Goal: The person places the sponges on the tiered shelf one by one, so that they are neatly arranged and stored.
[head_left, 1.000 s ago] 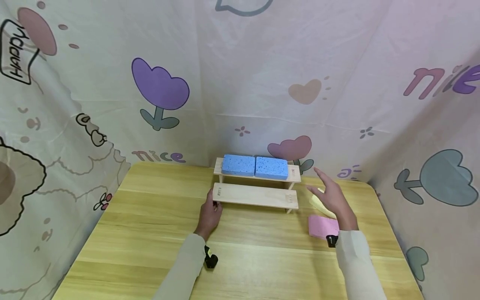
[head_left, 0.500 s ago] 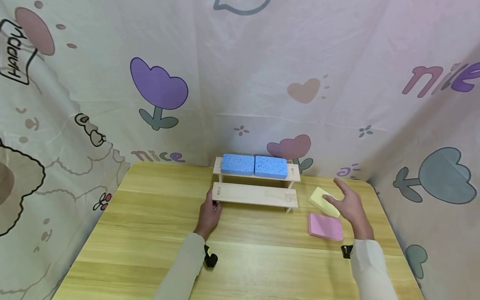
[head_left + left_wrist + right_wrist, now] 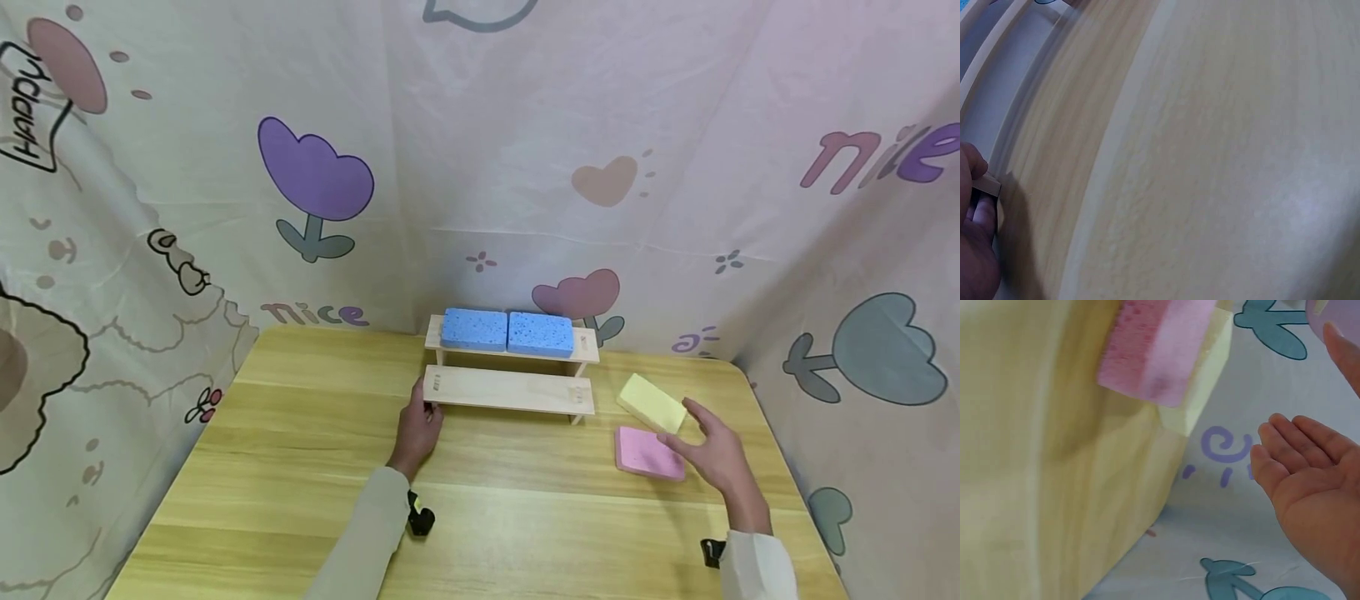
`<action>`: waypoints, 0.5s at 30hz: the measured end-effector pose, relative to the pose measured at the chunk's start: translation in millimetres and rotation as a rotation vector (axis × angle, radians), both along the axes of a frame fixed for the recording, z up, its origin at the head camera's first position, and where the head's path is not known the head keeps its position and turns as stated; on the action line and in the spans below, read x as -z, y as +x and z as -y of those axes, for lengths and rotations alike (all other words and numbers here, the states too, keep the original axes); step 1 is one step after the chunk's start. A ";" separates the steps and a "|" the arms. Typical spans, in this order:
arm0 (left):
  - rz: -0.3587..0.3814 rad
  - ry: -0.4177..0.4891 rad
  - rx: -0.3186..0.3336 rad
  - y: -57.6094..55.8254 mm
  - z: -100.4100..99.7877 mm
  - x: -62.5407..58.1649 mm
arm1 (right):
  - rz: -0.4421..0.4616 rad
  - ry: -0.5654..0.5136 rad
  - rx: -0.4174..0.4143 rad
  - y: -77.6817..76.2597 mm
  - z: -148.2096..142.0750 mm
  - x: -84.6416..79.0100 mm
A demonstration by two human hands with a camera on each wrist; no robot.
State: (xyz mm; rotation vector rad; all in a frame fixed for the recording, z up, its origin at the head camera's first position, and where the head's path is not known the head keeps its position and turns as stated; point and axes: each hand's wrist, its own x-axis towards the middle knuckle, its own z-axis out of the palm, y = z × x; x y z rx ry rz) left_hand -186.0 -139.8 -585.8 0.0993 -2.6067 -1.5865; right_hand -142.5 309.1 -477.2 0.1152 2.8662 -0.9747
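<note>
Left hand (image 3: 418,429) at left end of near wooden shelf (image 3: 508,390), fingers and thumb gripping that end. Far wooden shelf (image 3: 587,345) sits just behind, higher, carrying left blue sponge (image 3: 474,328) and right blue sponge (image 3: 540,334) side by side, lying flat, narrow gap between. Right of the shelves, on the table (image 3: 300,467): pink sponge (image 3: 647,455) near, yellow sponge (image 3: 651,402) just beyond it, set at an angle. Right hand (image 3: 716,454) furthest right, beside both sponges, grip wide, thumb well apart from fingers, holding nothing.
</note>
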 end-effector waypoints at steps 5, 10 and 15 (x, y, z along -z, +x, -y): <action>0.009 0.001 -0.001 -0.3 0.2 0.7 | 0.060 -0.021 0.020 12.8 -3.9 12.0; 0.011 0.004 -0.005 0.0 -0.3 -0.9 | 0.114 -0.036 0.046 18.9 -6.4 20.1; -0.006 -0.003 -0.011 0.6 -0.6 -1.1 | 0.174 -0.026 0.074 21.1 -6.3 25.0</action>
